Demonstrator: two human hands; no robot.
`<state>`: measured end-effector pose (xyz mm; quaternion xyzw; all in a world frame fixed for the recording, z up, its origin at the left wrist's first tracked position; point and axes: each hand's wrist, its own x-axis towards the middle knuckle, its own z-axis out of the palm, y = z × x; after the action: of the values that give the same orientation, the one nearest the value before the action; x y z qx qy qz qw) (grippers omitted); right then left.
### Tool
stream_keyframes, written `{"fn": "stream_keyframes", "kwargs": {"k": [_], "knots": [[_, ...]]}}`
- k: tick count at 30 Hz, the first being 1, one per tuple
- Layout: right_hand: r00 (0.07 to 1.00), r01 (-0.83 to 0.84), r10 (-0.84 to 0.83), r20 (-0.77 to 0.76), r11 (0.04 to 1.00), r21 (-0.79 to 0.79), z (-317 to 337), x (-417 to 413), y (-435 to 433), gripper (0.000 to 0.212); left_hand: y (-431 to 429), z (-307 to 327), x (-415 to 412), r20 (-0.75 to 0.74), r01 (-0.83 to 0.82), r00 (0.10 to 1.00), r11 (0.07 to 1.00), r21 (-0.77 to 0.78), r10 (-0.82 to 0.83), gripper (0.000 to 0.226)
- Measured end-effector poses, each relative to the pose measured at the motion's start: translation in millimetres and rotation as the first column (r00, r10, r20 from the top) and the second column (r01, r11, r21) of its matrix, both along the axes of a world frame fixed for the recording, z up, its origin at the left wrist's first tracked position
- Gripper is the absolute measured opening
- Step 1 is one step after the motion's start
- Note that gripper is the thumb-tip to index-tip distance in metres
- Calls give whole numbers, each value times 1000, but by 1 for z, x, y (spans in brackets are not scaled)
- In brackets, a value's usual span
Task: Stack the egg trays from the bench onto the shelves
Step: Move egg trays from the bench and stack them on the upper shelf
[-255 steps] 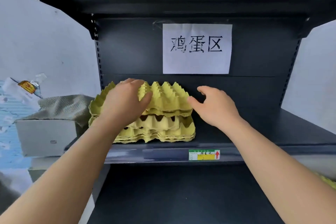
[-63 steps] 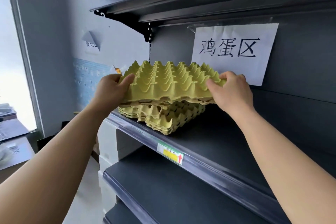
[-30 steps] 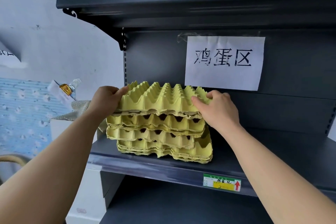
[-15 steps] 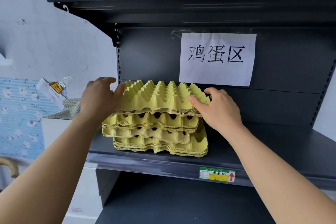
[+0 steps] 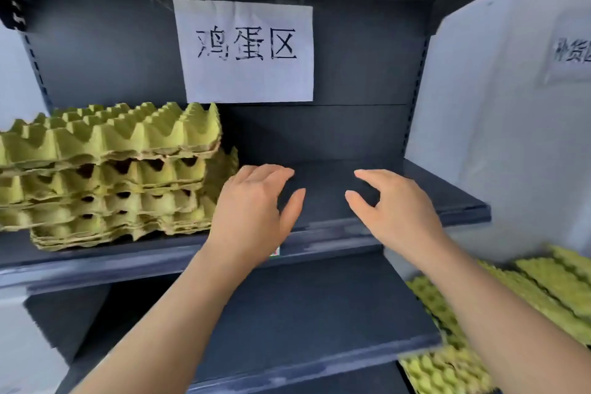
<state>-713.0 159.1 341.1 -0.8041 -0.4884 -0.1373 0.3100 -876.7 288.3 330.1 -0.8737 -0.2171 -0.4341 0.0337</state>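
Note:
A stack of several yellow-green egg trays (image 5: 108, 169) stands on the left part of the dark middle shelf (image 5: 335, 233). My left hand (image 5: 256, 214) hovers just right of the stack, fingers spread, holding nothing. My right hand (image 5: 396, 211) is further right over the bare shelf, also with fingers apart and empty. More yellow-green egg trays (image 5: 518, 294) lie low at the right, beyond the shelf's end, blurred.
A white paper sign (image 5: 244, 51) with black characters is taped to the shelf's back panel. A lower dark shelf (image 5: 303, 323) runs beneath my forearms. A white wall (image 5: 499, 137) with another paper label stands right of the shelving.
Both hands have let go of the top tray and pulled back to the right of the stack. The view has swung right, bringing the trays at the lower right into sight.

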Motion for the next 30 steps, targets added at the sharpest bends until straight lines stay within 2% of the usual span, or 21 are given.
{"fn": "stream_keyframes", "kwargs": {"k": [4,11,17,25,30], "knots": [[994,107,-107,0,992,-72,-35,67,-67,47,-53,-37,81,-90,104,990,993,-58,-109,45],[968,245,-252,-13,952,-186,-85,189,-191,42,-157,-90,226,-142,262,948,951,-162,-285,46],[919,358,-388,-75,898,-257,-130,294,-277,42,-228,-141,351,-246,344,880,904,-254,-405,46],[844,422,-501,-193,841,-337,-189,433,-315,36,-251,-215,499,-381,263,833,893,-365,-401,29],[809,423,-537,-237,813,-399,-230,536,-308,40,-240,-261,600,-456,168,798,871,-462,-395,37]]}}
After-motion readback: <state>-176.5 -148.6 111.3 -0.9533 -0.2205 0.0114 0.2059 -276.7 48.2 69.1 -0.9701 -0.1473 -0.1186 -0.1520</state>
